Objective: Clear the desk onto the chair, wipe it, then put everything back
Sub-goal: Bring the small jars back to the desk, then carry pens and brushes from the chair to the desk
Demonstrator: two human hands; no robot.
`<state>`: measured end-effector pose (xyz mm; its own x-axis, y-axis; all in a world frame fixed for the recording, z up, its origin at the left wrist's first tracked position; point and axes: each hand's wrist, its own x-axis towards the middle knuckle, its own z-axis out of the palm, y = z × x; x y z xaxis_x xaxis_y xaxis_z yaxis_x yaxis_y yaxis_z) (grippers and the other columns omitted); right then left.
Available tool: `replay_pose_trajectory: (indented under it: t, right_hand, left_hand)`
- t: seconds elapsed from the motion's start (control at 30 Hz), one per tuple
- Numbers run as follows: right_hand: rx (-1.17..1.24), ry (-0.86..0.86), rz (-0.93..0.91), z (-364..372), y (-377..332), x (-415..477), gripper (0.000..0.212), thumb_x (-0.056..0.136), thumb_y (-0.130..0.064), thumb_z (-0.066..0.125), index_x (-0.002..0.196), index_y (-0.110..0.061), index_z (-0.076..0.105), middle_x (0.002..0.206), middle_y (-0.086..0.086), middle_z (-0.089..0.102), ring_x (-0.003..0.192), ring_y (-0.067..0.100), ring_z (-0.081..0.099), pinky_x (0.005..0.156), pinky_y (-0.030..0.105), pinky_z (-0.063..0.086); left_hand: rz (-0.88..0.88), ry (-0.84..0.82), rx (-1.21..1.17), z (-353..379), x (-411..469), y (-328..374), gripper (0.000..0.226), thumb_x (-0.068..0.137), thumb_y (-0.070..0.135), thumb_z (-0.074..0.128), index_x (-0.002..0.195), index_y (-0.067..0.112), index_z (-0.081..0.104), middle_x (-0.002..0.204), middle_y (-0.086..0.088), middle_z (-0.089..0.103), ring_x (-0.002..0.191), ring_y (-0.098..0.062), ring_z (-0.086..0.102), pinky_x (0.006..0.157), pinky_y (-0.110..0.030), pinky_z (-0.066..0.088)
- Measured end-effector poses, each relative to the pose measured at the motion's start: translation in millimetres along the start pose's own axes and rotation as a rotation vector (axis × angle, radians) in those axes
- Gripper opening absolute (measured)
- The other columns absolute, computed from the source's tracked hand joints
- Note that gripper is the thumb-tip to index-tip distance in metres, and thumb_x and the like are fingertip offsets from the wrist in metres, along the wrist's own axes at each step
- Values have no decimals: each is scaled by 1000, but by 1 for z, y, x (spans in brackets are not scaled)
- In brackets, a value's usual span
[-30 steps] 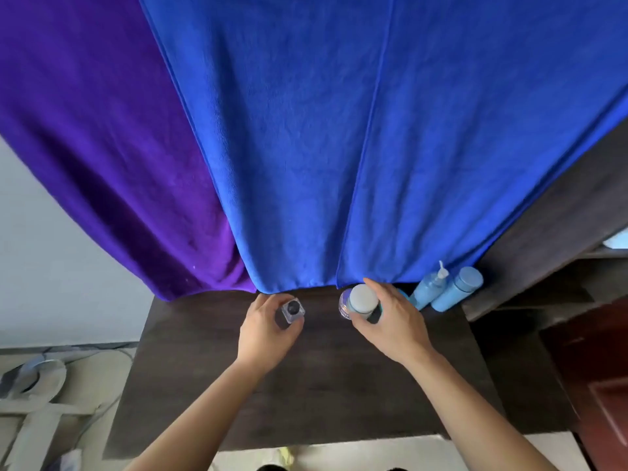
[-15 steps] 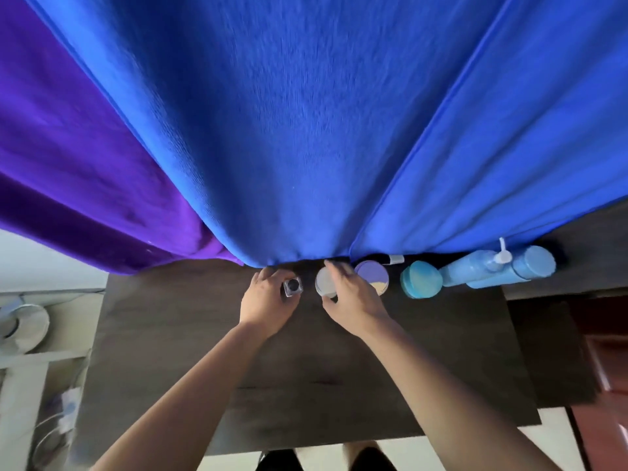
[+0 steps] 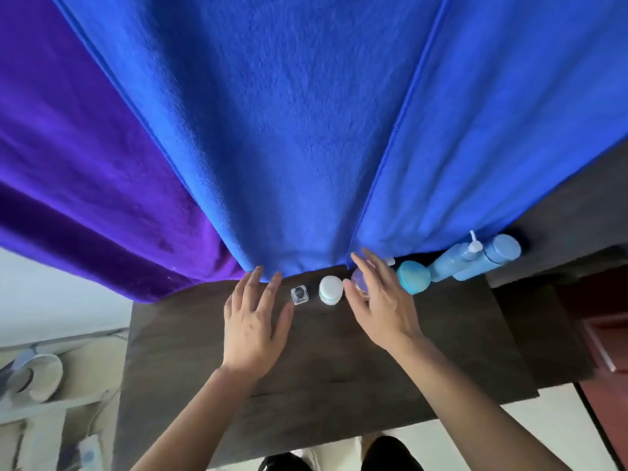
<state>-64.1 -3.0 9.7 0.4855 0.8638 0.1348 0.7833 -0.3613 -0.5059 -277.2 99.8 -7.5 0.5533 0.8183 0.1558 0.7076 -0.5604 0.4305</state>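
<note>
Both hands are empty, fingers straight: the left hand (image 3: 254,322) beside the square jar (image 3: 299,295), the right hand (image 3: 382,309) over a clear jar (image 3: 359,283). Jars crowd the back of the desk (image 3: 339,375); a careless sweep could topple the white jar (image 3: 330,289).

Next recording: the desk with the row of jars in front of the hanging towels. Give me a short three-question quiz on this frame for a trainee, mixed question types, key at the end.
1. True or false: the left hand grips the small square jar.
2. Where does the white-lidded jar stand? A. under the left hand. B. between the small square jar and the right hand. C. left of the small square jar.
3. Fill in: the towel hanging directly behind the jars is ____ in colour.
Key: 1 false, its fingers are straight and it holds nothing; 2 B; 3 blue.
</note>
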Motion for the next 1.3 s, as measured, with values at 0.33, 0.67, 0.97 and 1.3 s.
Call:
replay_pose_trajectory:
  t: [0.33,0.67,0.97,1.3]
  right_hand:
    - [-215,305,196,-74,15,-134,58,99,-45,52,150,-17,46,162,14,29,150,33,25,118,47,30]
    - [-388,596,574,-234,52,-355,61,102,-52,38,155,-23,35,165,9,21,153,26,15,121,42,21]
    - [-468,853,893,-306,61,-706,64,101,-50,42,157,-22,29,167,7,16,154,27,14,121,47,21]
    - [-473,975,1251,-344,62,-964,68,99,-50,45,154,-12,36,163,13,24,150,34,26,115,56,33]
  left_hand:
    - [445,-25,1,-20,-10,93,61,96,52,43,147,20,46,160,-16,26,146,-41,25,110,-63,26]
    - [848,-46,-136,-42,-123,299,63,96,53,38,149,19,43,161,-15,25,147,-41,23,111,-63,26]
    - [1177,-230,-224,-21,-416,473,65,97,57,33,152,23,37,162,-17,21,149,-38,19,111,-65,26]
    - [1564,-413,-292,-8,-659,611,66,99,60,28,157,28,21,166,-10,5,153,-29,4,117,-57,16]
